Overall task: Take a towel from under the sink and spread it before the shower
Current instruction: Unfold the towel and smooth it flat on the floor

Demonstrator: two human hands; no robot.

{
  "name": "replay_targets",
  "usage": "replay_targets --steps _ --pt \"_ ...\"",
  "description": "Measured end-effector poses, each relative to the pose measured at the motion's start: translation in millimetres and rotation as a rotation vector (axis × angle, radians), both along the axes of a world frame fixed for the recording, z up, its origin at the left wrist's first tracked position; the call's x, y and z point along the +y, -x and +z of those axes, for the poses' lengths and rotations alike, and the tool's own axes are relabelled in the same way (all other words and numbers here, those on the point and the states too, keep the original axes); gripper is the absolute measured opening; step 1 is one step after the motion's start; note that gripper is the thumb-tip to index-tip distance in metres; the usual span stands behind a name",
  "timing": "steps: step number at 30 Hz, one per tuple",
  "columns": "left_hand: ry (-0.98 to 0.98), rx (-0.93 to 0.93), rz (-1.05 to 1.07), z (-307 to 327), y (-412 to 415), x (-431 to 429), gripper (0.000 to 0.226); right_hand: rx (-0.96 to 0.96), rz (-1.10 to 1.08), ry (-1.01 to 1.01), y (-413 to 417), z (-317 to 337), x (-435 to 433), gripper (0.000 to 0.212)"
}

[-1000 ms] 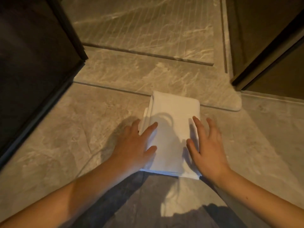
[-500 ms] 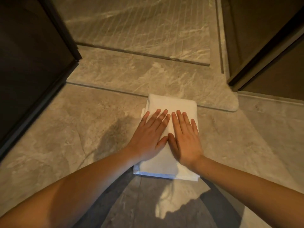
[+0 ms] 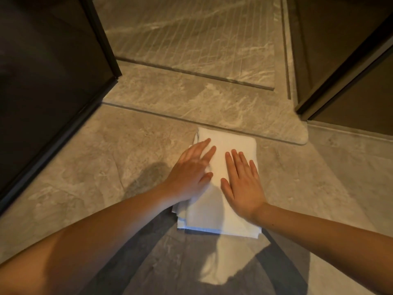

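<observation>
A white towel [image 3: 221, 211], folded into a thick rectangle, lies on the grey stone floor just in front of the raised shower sill [image 3: 212, 107]. Its far edge touches the sill's front line. My left hand [image 3: 191, 171] rests flat on the towel's left side, fingers spread toward the far left corner. On the towel's right side my right hand [image 3: 242, 182] lies palm down, fingers straight and slightly apart. Neither hand grips the cloth. The folded layers show at the towel's near left corner.
A dark glass shower panel [image 3: 49, 86] stands at the left, its black frame reaching the floor. The grooved shower floor [image 3: 187, 37] lies beyond the sill. A dark door frame and wall [image 3: 344, 67] close the right side. My shadow falls on the near floor.
My hands, side by side at the towel's middle half a second ago, have slid apart: the left toward the left edge, the right toward the right edge. The towel stays folded in place.
</observation>
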State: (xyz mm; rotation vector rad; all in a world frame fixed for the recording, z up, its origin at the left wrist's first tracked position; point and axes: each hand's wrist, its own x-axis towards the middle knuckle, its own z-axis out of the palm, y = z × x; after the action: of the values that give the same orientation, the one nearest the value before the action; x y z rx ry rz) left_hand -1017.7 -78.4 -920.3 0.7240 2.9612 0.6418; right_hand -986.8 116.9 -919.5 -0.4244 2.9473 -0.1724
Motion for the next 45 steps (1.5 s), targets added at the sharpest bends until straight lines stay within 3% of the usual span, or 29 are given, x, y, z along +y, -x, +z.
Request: replay_targets --steps 3,6,8,12,15,18,21,23,27,35,38,40,41,43,45 --pt "-0.093 -0.113 0.171 8.3 10.8 -7.1 0.079 -0.026 0.023 0.007 1.4 4.8 4.6 0.069" --pt "-0.306 -0.377 0.297 18.5 20.7 -4.2 0.086 -0.048 0.011 0.036 3.9 9.1 4.9 0.071" --pt "-0.404 -0.407 0.299 19.2 23.6 -6.4 0.085 -0.065 -0.004 0.068 4.4 10.5 3.7 0.071" --pt "-0.696 -0.399 0.283 17.5 22.4 -16.5 0.067 -0.083 -0.024 0.14 6.3 12.6 5.8 0.071" --pt "-0.626 -0.411 0.193 14.6 21.0 -25.6 0.051 -0.083 -0.033 0.173 6.5 15.2 5.7 0.071" --pt "-0.558 -0.507 0.114 16.3 24.6 -32.4 0.036 -0.13 -0.06 0.174 7.8 21.6 3.7 0.071" --pt "-0.759 -0.758 0.256 33.7 35.6 -26.2 0.016 -0.1 -0.062 0.141 9.1 39.7 -2.4 0.063" --pt "-0.877 -0.977 0.294 47.4 40.4 -25.7 0.025 -0.011 0.068 0.144 5.0 55.5 -14.6 0.055" --pt "-0.91 -1.109 0.154 59.0 43.5 -33.2 0.05 -0.091 0.287 0.076 -11.3 65.9 -46.7 0.055" --pt "-0.792 -0.971 0.007 73.7 43.8 -24.5 0.045 -0.109 0.119 0.106 -0.2 77.1 -57.4 0.062" --pt "-0.85 -0.848 0.042 65.1 39.6 -17.5 0.028 -0.131 -0.013 0.372 6.4 79.5 -43.2 0.03" --pt "-0.9 -0.66 0.122 50.4 32.0 -17.8 0.037 -0.191 -0.104 0.557 9.7 76.5 -30.6 0.016" --pt "-0.791 -0.513 0.123 42.6 28.3 -19.9 0.044 -0.227 -0.122 0.597 10.3 74.4 -24.8 0.005" --pt "-0.412 -0.304 0.035 24.5 23.3 -22.6 0.063 -0.253 -0.103 0.6 9.6 69.2 -15.0 0.03" --pt "-0.061 -0.234 -0.072 9.2 18.8 -22.9 0.082 -0.281 -0.098 0.645 11.0 67.2 -6.6 0.062"
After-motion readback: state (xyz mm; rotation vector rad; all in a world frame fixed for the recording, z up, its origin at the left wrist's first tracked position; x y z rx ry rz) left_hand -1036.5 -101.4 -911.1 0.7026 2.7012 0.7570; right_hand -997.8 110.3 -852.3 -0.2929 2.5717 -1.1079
